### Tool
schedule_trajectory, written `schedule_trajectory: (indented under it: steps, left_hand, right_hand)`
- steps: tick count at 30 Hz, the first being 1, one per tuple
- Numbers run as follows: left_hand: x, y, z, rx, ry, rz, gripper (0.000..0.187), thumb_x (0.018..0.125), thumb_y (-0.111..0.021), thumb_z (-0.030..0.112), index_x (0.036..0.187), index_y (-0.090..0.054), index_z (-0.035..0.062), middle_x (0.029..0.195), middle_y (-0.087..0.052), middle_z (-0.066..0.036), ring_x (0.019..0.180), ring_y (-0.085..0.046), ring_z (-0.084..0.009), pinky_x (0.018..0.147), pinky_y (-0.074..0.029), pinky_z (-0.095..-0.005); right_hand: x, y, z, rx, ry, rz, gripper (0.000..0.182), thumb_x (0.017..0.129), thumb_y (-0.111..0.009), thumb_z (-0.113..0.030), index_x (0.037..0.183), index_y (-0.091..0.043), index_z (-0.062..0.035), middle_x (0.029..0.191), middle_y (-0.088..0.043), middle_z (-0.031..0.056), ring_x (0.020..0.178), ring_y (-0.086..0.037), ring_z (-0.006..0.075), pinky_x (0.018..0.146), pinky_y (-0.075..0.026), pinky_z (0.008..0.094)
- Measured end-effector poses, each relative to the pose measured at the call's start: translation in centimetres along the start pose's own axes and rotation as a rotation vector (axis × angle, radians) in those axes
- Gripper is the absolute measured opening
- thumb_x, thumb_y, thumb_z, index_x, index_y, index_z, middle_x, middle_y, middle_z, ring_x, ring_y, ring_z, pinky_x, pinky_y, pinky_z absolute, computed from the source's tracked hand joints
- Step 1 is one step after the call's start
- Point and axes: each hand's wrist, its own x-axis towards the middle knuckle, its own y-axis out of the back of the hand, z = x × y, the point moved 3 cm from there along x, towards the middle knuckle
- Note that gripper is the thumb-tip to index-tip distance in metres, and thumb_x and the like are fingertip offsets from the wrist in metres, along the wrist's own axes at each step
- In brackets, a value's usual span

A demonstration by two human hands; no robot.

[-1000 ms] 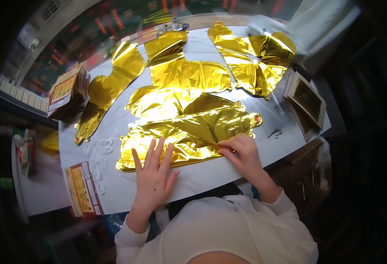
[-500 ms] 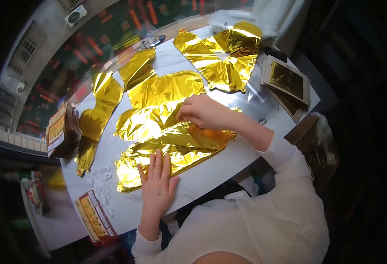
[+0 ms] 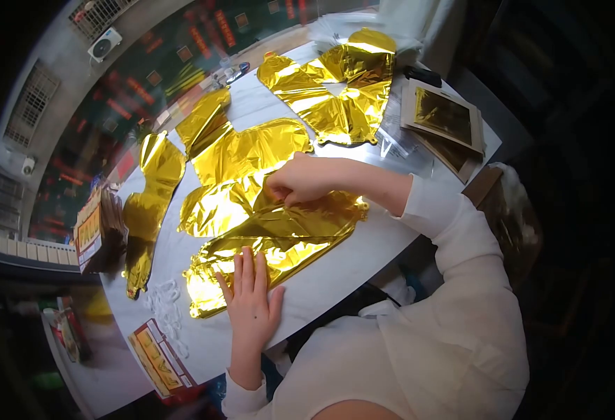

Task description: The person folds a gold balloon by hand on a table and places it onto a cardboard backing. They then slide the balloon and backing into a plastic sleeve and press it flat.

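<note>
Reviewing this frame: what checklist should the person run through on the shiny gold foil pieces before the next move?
1. Left hand steadying the long gold foil piece nearest the body: ok, palm down, fingers spread at its left part.
2. Right hand gripping foil: cannot tell, its curled fingers hide the contact.
3. Nearest foil piece lying smooth: not ok, creases show.
4. Coiled white string apart from that piece: ok, it lies to its left.
5. Gold foil piece with a central hole apart from both hands: ok, it lies beyond them.
</note>
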Motion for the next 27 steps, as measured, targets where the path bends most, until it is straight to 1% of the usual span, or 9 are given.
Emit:
schedule_trajectory:
  steps: [5, 7, 16, 17, 19, 20, 22, 26, 27]
  left_hand:
    - [-0.1, 0.2, 0.1, 0.042, -0.001, 0.011, 0.072, 0.103, -0.056, 0.038, 0.164, -0.037, 0.0044, 0.174, -0.028, -0.016, 0.162, -0.021, -0.0349, 0.127, 0.003, -0.0664]
    - [-0.1, 0.3, 0.2, 0.072, -0.002, 0.015, 0.073, 0.103, -0.057, 0.039, 0.163, -0.037, 0.0035, 0.174, -0.029, -0.016, 0.162, -0.021, -0.0348, 0.127, 0.004, -0.0665]
    - [-0.1, 0.6, 0.2, 0.009, 0.0, 0.069, 0.073, 0.1, -0.061, 0.036, 0.163, -0.039, 0.0051, 0.172, -0.032, -0.015, 0.162, -0.024, -0.0354, 0.127, 0.002, -0.0664]
    - [-0.1, 0.7, 0.2, -0.005, -0.012, 0.068, 0.072, 0.1, -0.062, 0.035, 0.162, -0.041, 0.0073, 0.172, -0.033, -0.015, 0.161, -0.025, -0.0356, 0.127, 0.002, -0.066]
    - [-0.2, 0.9, 0.2, -0.022, -0.015, 0.08, 0.067, 0.099, -0.063, 0.034, 0.16, -0.047, 0.0124, 0.171, -0.036, -0.015, 0.159, -0.029, -0.0363, 0.128, 0.0, -0.065]
    - [-0.1, 1.1, 0.4, -0.02, -0.004, 0.065, 0.066, 0.099, -0.063, 0.033, 0.159, -0.048, 0.0119, 0.17, -0.037, -0.015, 0.158, -0.031, -0.0367, 0.128, 0.0, -0.0641]
    - [-0.1, 0.9, 0.1, -0.036, -0.009, 0.066, 0.064, 0.1, -0.062, 0.037, 0.158, -0.05, 0.0121, 0.167, -0.041, -0.016, 0.156, -0.035, -0.0373, 0.126, -0.009, -0.0682]
    - [-0.1, 0.2, -0.3, -0.068, -0.015, 0.077, 0.066, 0.098, -0.064, 0.032, 0.159, -0.048, 0.011, 0.169, -0.038, -0.016, 0.158, -0.031, -0.0375, 0.128, -0.008, -0.0634]
    - [-0.1, 0.1, -0.4, -0.096, -0.009, 0.081, 0.067, 0.098, -0.065, 0.031, 0.159, -0.048, 0.0107, 0.169, -0.037, -0.016, 0.158, -0.03, -0.0383, 0.128, -0.01, -0.0634]
  right_hand:
    - [0.3, -0.4, 0.4, -0.021, 0.002, 0.018, 0.023, 0.086, -0.081, -0.027, 0.1, -0.069, -0.0134, 0.092, -0.076, 0.004, 0.093, -0.073, 0.0263, 0.089, -0.05, 0.0429]
    - [0.6, -0.4, 0.9, 0.057, -0.018, -0.057, 0.021, 0.08, -0.082, -0.023, 0.099, -0.078, -0.0167, 0.094, -0.077, 0.0041, 0.097, -0.071, 0.026, 0.098, -0.04, 0.0461]
    - [0.6, 0.0, 0.9, 0.044, 0.057, -0.065, 0.009, 0.081, -0.081, -0.019, 0.089, -0.078, -0.0176, 0.087, -0.076, 0.0016, 0.093, -0.07, 0.0228, 0.099, -0.038, 0.0489]
    - [0.4, 0.2, 0.6, 0.041, 0.073, -0.066, 0.009, 0.081, -0.081, -0.019, 0.089, -0.078, -0.0176, 0.087, -0.076, 0.0016, 0.093, -0.07, 0.0228, 0.099, -0.038, 0.0489]
    - [0.0, 0.7, 0.2, 0.002, 0.039, -0.059, 0.008, 0.086, -0.079, -0.018, 0.09, -0.074, -0.0141, 0.084, -0.074, 0.0013, 0.087, -0.068, 0.0226, 0.103, -0.036, 0.043]
    - [0.1, 0.6, 0.2, 0.0, 0.064, -0.058, 0.008, 0.086, -0.079, -0.018, 0.09, -0.074, -0.0141, 0.084, -0.074, 0.0013, 0.087, -0.068, 0.0226, 0.103, -0.036, 0.043]
    - [0.2, 0.4, 0.6, -0.016, 0.045, -0.06, 0.009, 0.086, -0.079, -0.019, 0.091, -0.074, -0.0146, 0.084, -0.074, 0.0009, 0.087, -0.068, 0.0225, 0.104, -0.034, 0.0433]
    - [-0.1, 0.6, 0.2, -0.049, 0.045, -0.015, 0.009, 0.086, -0.08, -0.02, 0.091, -0.075, -0.015, 0.081, -0.074, -0.0001, 0.085, -0.069, 0.0217, 0.104, -0.032, 0.0431]
    - [-0.2, 0.7, 0.2, -0.077, 0.018, -0.029, 0.014, 0.086, -0.08, -0.023, 0.096, -0.075, -0.0152, 0.086, -0.074, 0.0015, 0.089, -0.069, 0.0228, 0.104, -0.033, 0.0435]
